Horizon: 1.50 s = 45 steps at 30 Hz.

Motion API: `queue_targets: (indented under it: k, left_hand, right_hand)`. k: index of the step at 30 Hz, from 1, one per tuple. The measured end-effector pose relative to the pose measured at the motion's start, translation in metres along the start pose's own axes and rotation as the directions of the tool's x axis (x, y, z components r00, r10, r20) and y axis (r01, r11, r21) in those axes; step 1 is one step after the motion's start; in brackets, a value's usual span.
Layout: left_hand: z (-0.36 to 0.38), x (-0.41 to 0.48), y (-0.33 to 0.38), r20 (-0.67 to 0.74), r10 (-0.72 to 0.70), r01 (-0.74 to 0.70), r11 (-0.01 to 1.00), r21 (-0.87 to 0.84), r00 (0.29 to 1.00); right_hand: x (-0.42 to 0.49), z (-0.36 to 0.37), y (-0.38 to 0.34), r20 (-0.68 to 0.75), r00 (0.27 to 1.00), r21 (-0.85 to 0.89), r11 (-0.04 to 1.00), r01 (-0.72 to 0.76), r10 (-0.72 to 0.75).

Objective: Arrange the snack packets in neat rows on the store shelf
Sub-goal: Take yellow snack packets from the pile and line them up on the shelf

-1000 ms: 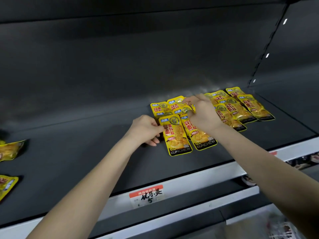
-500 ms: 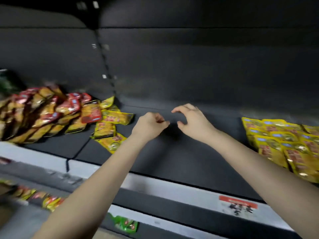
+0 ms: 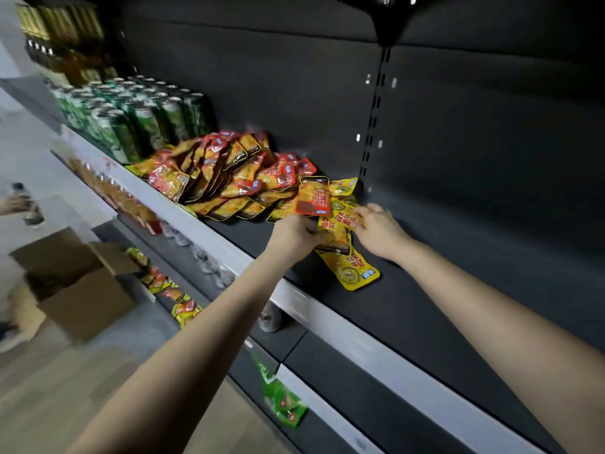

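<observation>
The dark shelf (image 3: 474, 306) runs from ten o'clock down to four o'clock. It has open bare room from the hands out toward three o'clock. Its white front edge (image 3: 330, 317) passes under the left forearm.

A loose heap of red and orange packets (image 3: 229, 178) lies at ten o'clock of the hands, and it butts against rows of green cans (image 3: 140, 122) farther along. An open cardboard box (image 3: 82, 290) sits on the pale floor at eight o'clock.

A few yellow packets (image 3: 355, 273) overlap between the hands. The lowest points toward five o'clock and stops short of the front edge.

The left hand (image 3: 294, 235) has its grip curled on the left side of this cluster. A red packet (image 3: 312, 199) stands up at its twelve o'clock and seems held by the same fingers, though blur hides the contact. The right hand (image 3: 379, 232) pinches the upper end of the yellow packets from three o'clock.
</observation>
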<state>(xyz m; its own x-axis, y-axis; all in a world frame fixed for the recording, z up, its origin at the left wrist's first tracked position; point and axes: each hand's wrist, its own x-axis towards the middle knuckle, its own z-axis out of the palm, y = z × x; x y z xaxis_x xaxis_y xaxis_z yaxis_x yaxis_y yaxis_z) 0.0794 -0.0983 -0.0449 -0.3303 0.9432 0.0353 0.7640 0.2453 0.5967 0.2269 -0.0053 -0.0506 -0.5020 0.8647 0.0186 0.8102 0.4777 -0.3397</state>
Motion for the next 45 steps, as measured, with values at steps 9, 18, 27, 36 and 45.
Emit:
queue_targets:
  k: [9,18,27,36,45]
  left_hand:
    - [0.004,0.026,0.018,0.159,-0.200,0.249,0.882,-0.399,0.967]
    - [0.000,0.037,0.030,0.281,-0.118,0.236,0.869,-0.435,0.952]
    - [0.002,0.022,0.065,0.230,-0.065,0.189,0.798,-0.573,0.971]
    - [0.073,-0.005,0.171,0.360,0.150,0.180,0.655,-0.734,0.921]
    - [0.167,-0.085,0.292,0.566,0.361,0.197,0.690,-0.697,0.741]
  right_hand:
    - [0.026,-0.002,-0.008,0.012,0.987,0.266,0.951,-0.155,0.158]
    - [0.007,-0.022,0.007,0.251,0.960,0.801,0.529,-0.279,0.127]
    - [-0.025,-0.044,0.042,0.082,0.979,0.956,0.263,-0.131,0.188]
    - [-0.135,-0.101,0.131,-0.081,0.933,0.947,0.320,-0.039,0.351]
    - [-0.294,-0.134,0.228,-0.174,0.749,0.923,0.371,-0.103,0.640]
